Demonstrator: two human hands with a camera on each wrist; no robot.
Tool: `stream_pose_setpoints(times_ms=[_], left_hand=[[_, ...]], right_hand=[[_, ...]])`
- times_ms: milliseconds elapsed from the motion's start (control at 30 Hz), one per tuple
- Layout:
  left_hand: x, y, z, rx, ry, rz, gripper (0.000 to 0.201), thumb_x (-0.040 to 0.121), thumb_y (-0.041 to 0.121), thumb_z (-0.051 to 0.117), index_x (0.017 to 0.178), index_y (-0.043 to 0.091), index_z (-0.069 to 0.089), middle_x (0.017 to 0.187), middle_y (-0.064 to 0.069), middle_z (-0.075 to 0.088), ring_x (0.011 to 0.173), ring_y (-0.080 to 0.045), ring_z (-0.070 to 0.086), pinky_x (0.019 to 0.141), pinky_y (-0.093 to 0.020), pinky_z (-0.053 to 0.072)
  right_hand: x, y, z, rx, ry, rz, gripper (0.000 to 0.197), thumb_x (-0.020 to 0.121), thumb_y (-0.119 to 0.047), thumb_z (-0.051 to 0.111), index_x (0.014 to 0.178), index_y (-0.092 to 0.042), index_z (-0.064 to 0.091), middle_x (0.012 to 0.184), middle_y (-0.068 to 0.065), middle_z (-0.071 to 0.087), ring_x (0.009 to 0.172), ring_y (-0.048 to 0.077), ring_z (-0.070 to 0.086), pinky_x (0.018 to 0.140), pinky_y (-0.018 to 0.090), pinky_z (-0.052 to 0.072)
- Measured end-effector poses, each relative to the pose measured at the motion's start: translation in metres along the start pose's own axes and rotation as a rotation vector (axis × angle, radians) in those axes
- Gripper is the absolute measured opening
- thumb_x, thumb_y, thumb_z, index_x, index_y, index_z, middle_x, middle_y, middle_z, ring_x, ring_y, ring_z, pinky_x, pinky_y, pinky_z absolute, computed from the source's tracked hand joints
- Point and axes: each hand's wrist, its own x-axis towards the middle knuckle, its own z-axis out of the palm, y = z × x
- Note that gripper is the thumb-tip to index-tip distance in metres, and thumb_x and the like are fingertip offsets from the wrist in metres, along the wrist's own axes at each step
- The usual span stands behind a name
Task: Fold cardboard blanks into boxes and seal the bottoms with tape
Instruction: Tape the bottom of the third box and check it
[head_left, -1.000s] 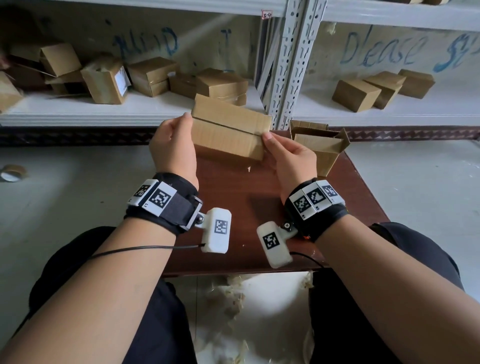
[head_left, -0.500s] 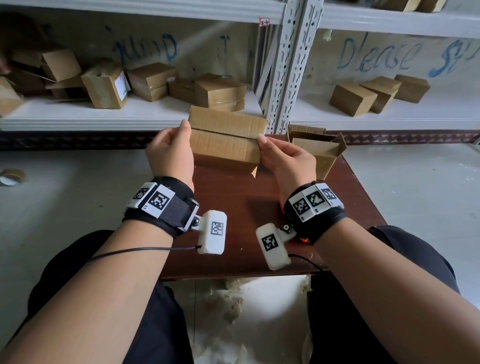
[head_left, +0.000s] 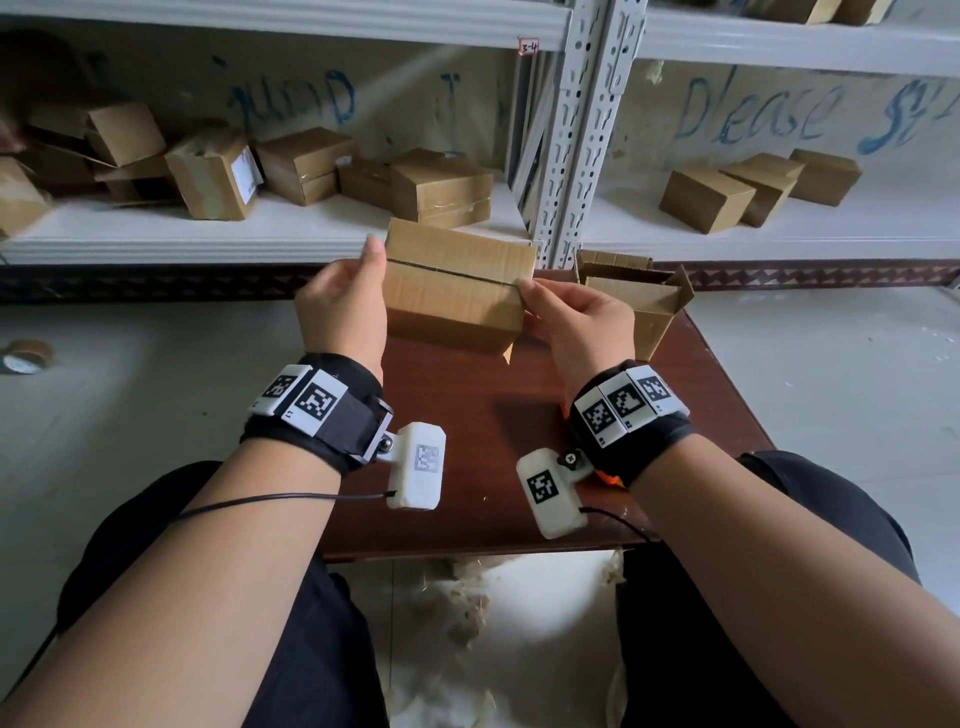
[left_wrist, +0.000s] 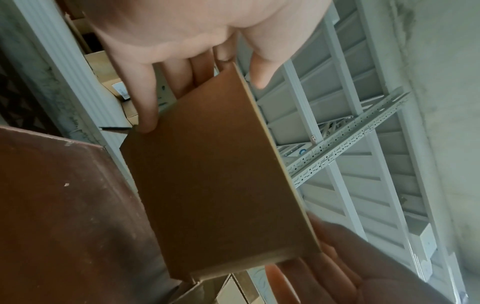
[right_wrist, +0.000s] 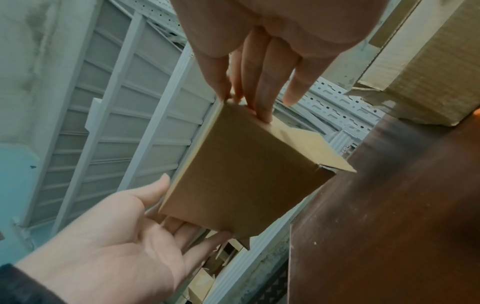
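Note:
A small brown cardboard box (head_left: 452, 296) hangs just above the far part of the brown table (head_left: 467, 441), held at its two ends. Its closed flaps face me, and an untaped seam runs across them. My left hand (head_left: 337, 306) holds the left end, fingers behind the box and thumb at its upper corner. My right hand (head_left: 576, 322) pinches the right end with the thumb on the seam. In the left wrist view the box (left_wrist: 213, 185) lies along my left fingers (left_wrist: 145, 98). The right wrist view shows the box (right_wrist: 241, 170) and a small flap corner sticking out below it.
A second cardboard box (head_left: 639, 306) stands open-topped on the table's far right corner. Several folded boxes (head_left: 311, 166) lie on the white shelf behind, left and right of a perforated metal post (head_left: 576, 135). A tape roll (head_left: 23, 356) lies on the floor at far left.
The view has shifted a little. Both hands keep the same hold on the box, which stays in about the same place over the table.

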Motion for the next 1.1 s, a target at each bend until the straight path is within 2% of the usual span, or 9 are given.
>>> stream_pose_setpoints(times_ms=[233,300,400,467,533,600,733,933,1100], left_hand=[[0.002,-0.023,0.007,0.156,-0.05,0.005,0.031,0.092,0.031,0.078,0.062,0.029,0.07,0.069,0.009,0.066,0.074,-0.017,0.059,0.081,-0.032,0.057],[0.0,-0.031,0.008,0.289,-0.113,0.09,0.036,0.094,0.026,0.074,0.066,0.009,0.058,0.079,0.014,0.069,0.069,-0.02,0.051,0.071,-0.027,0.046],[-0.005,-0.043,0.009,0.618,-0.219,0.298,0.042,0.096,0.02,0.067,0.064,0.009,0.042,0.07,-0.007,0.028,0.064,-0.024,0.033,0.057,-0.031,0.029],[-0.011,-0.041,0.013,0.691,-0.234,0.342,0.037,0.095,0.019,0.069,0.072,-0.002,0.05,0.061,-0.012,0.045,0.063,-0.034,0.043,0.056,-0.033,0.037],[-0.019,-0.034,0.019,0.63,-0.244,0.33,0.024,0.093,0.029,0.074,0.09,0.006,0.07,0.086,-0.006,0.071,0.085,-0.03,0.066,0.078,-0.035,0.054],[-0.028,-0.031,0.023,0.561,-0.214,0.235,0.041,0.091,0.045,0.075,0.113,0.012,0.064,0.103,0.001,0.065,0.098,-0.021,0.062,0.087,-0.031,0.049],[-0.028,-0.04,0.029,0.487,-0.245,0.095,0.045,0.095,0.052,0.066,0.111,0.01,0.066,0.108,-0.003,0.072,0.101,-0.026,0.068,0.087,-0.033,0.052],[-0.04,-0.045,0.04,0.262,-0.19,-0.234,0.044,0.106,0.047,0.052,0.094,0.007,0.066,0.081,-0.003,0.064,0.086,-0.028,0.061,0.061,-0.024,0.04],[-0.043,-0.047,0.036,0.167,-0.083,-0.501,0.06,0.098,0.053,0.062,0.132,0.004,0.062,0.126,-0.014,0.068,0.114,-0.034,0.066,0.083,-0.035,0.049]], right_hand=[[0.007,0.004,-0.008,-0.189,0.107,-0.117,0.016,0.087,-0.037,0.083,0.095,-0.024,0.084,0.077,-0.01,0.079,0.078,0.003,0.075,0.081,0.027,0.062],[0.011,0.004,-0.008,-0.181,0.139,-0.111,0.015,0.086,-0.038,0.083,0.093,-0.024,0.084,0.082,-0.011,0.08,0.085,0.003,0.075,0.084,0.026,0.061],[0.018,0.007,-0.008,-0.236,0.185,-0.113,0.018,0.09,-0.038,0.078,0.08,-0.024,0.074,0.087,-0.002,0.078,0.083,0.012,0.073,0.08,0.038,0.061],[0.02,0.009,-0.006,-0.253,0.172,-0.099,0.017,0.096,-0.035,0.071,0.088,-0.02,0.067,0.081,-0.004,0.071,0.067,0.009,0.063,0.07,0.034,0.053],[0.018,0.011,-0.003,-0.28,0.122,-0.055,0.021,0.101,-0.034,0.064,0.11,-0.015,0.061,0.091,-0.005,0.066,0.073,0.007,0.058,0.075,0.032,0.05],[0.011,0.013,0.0,-0.347,0.057,-0.045,0.037,0.103,-0.033,0.061,0.133,-0.014,0.051,0.11,-0.006,0.06,0.095,0.011,0.059,0.091,0.031,0.049],[0.003,0.012,0.006,-0.513,-0.066,-0.235,0.063,0.095,-0.036,0.07,0.15,-0.02,0.045,0.136,-0.004,0.06,0.122,0.012,0.058,0.108,0.029,0.046],[0.003,0.004,0.003,-0.803,0.008,-0.359,0.083,0.076,-0.078,0.069,0.148,-0.04,0.051,0.124,0.0,0.048,0.122,0.022,0.043,0.106,0.04,0.043],[-0.003,0.016,0.007,-0.929,-0.113,-0.461,0.077,0.084,-0.073,0.061,0.152,-0.041,0.045,0.138,0.006,0.052,0.133,0.031,0.043,0.114,0.047,0.039]])
